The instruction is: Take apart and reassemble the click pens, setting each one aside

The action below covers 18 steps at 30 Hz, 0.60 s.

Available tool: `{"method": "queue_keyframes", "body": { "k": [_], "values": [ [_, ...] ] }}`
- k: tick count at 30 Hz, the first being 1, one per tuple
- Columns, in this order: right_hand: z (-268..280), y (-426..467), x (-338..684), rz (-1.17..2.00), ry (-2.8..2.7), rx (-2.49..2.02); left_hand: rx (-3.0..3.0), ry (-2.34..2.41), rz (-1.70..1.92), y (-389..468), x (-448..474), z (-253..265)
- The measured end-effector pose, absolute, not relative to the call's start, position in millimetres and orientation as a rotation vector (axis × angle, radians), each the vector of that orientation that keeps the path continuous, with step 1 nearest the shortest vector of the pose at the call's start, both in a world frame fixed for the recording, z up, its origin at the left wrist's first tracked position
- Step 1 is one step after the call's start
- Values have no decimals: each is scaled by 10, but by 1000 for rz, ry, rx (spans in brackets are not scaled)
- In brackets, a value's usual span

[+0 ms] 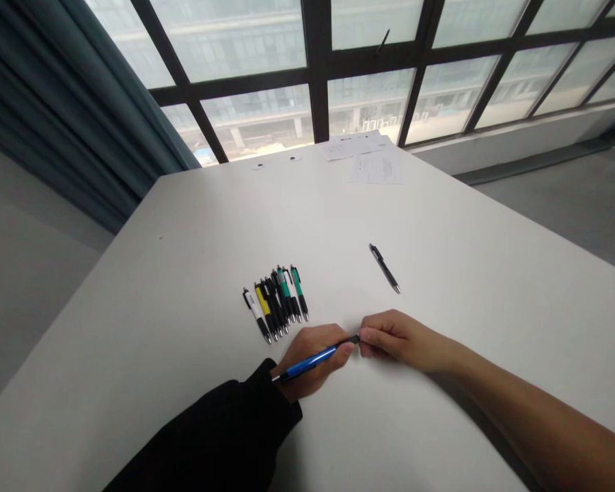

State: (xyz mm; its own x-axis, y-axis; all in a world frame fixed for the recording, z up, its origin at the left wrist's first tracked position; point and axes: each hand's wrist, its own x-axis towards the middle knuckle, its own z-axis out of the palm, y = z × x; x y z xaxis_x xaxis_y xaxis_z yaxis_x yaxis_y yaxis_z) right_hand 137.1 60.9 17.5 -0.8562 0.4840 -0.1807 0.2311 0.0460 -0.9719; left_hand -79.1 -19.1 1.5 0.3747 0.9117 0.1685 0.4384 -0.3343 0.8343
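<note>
My left hand (315, 359), in a black sleeve, is closed around a blue pen (310, 362) with a black grip. The pen lies slanted across the hand, its clip end toward the wrist. At the tip end, the fingers of my right hand (389, 338) are pinched together and hide the point. Just beyond my left hand, several click pens (281, 301) lie side by side in a row, with white, yellow, black and green barrels. A single black pen (384, 268) lies apart from them, beyond my right hand.
All of this is on a large white table (210, 232). Printed papers (374, 167) lie at its far edge, near two small pale pieces with dark spots (293, 159). Behind stand dark-framed windows (318, 75), and a blue curtain (92, 102) hangs at the left.
</note>
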Motion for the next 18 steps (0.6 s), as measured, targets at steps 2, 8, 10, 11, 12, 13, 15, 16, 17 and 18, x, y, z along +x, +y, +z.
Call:
{"method": "queue_keyframes", "body": {
  "k": [2,8,10,11,12,13,15,16,17,18],
  "values": [
    [164,606,1361,1917,-2075,-778,1934,1172,847,-189,-790,13],
    [140,598,1353,1935,-2005,-796,1937,1195,853,-183,-792,4],
    [153,604,1353,1955,-2023,-797,1944,1182,847,-182,-791,4],
    [158,606,1352,1974,-2016,-797,1950,1174,840,-182,-790,4],
    [159,608,1351,1995,-1993,-794,1957,1167,831,-182,-789,3],
    [155,607,1351,2013,-1959,-785,1963,1165,822,-182,-787,2],
    [137,600,1353,2033,-1902,-759,1967,1173,813,-182,-785,0],
    [126,594,1355,2032,-1893,-749,1962,1184,814,-183,-784,-1],
    [118,588,1359,2029,-1897,-738,1954,1196,815,-183,-783,1],
    [114,583,1364,2023,-1906,-726,1945,1209,818,-184,-782,3]
  ]
}}
